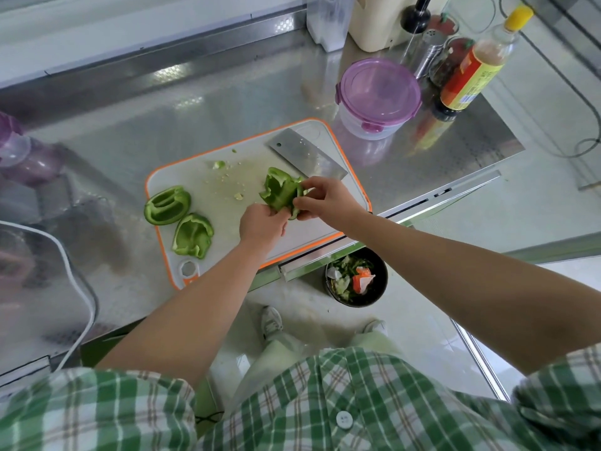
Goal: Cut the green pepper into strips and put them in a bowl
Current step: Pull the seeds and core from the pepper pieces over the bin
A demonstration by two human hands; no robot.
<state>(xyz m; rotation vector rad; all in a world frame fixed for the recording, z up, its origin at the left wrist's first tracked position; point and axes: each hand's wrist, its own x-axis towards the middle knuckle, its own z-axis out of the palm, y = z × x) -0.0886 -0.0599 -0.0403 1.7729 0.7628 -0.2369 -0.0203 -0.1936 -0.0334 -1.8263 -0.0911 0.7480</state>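
Note:
A white cutting board with an orange rim (227, 177) lies on the steel counter. Both hands hold one green pepper piece (279, 190) above the board's right half: my left hand (261, 224) grips its lower edge, my right hand (320, 198) pinches its right side. Two more hollowed pepper pieces lie on the board's left edge, one (167, 205) further back and one (193, 236) nearer me. A cleaver (305, 154) rests flat at the board's back right, its handle end hidden behind my right hand. Seeds and small scraps (224, 177) dot the board's middle.
A clear container with a purple lid (379, 96) stands behind the board to the right, with a sauce bottle (478, 63), shaker and jars beyond it. A black bin with scraps (357, 278) sits on the floor below the counter edge. A purple-tinted container (19, 151) is at far left.

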